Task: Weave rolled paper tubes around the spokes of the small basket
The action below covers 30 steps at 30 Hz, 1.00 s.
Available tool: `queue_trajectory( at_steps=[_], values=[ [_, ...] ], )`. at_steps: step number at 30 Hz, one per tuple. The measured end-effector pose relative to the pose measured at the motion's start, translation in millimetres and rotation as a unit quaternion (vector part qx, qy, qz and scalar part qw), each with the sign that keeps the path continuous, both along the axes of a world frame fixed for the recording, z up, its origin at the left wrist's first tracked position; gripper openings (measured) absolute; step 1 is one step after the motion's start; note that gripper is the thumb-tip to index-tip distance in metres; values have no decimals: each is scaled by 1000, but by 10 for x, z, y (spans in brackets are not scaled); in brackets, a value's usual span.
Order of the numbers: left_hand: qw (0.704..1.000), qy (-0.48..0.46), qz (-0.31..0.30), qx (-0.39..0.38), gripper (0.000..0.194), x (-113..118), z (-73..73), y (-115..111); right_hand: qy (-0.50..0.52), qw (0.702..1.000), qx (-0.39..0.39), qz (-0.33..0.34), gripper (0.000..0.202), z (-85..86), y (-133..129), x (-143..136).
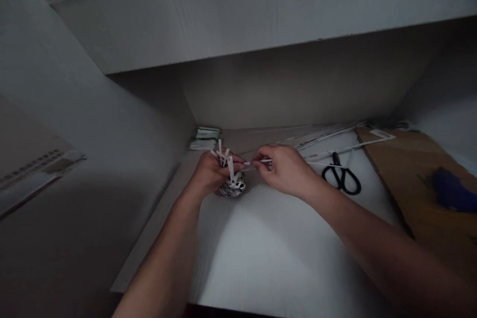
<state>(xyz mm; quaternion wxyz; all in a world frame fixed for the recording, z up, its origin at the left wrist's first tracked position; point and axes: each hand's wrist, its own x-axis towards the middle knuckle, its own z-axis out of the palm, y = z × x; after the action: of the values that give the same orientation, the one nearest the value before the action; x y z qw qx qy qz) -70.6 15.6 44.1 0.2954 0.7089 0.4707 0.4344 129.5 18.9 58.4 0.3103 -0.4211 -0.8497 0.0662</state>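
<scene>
My left hand [214, 171] is closed on a small round woven piece [233, 186] in black and white, near the middle of the white surface. Several white strips [222, 156] stick up from it between and beside the fingers. Just to the right, my right hand [281, 166] pinches a thin white paper strip [313, 163]. One end of this strip meets the left fingertips, and the rest runs out to the right behind the right hand. The left palm is hidden.
Scissors with black handles [342, 179] lie right of my right hand. Long thin paper strips [324, 135] lie behind them. Brown cardboard [406, 159] with a blue object [452, 191] is at the right. A white and green packet [204, 138] sits at the back left. A board [261, 5] overhangs above.
</scene>
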Motion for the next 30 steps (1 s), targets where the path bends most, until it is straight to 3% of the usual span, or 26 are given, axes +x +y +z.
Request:
queue_trajectory(
  at_steps=[13, 30],
  values=[
    [999, 33, 8, 15, 17, -19, -27, 26, 14, 1000, -8, 0, 14, -2, -21, -27],
    [1000, 9, 11, 3, 19, -36, -32, 27, 13, 1000, -23, 16, 13, 6, 11, 8]
  ],
)
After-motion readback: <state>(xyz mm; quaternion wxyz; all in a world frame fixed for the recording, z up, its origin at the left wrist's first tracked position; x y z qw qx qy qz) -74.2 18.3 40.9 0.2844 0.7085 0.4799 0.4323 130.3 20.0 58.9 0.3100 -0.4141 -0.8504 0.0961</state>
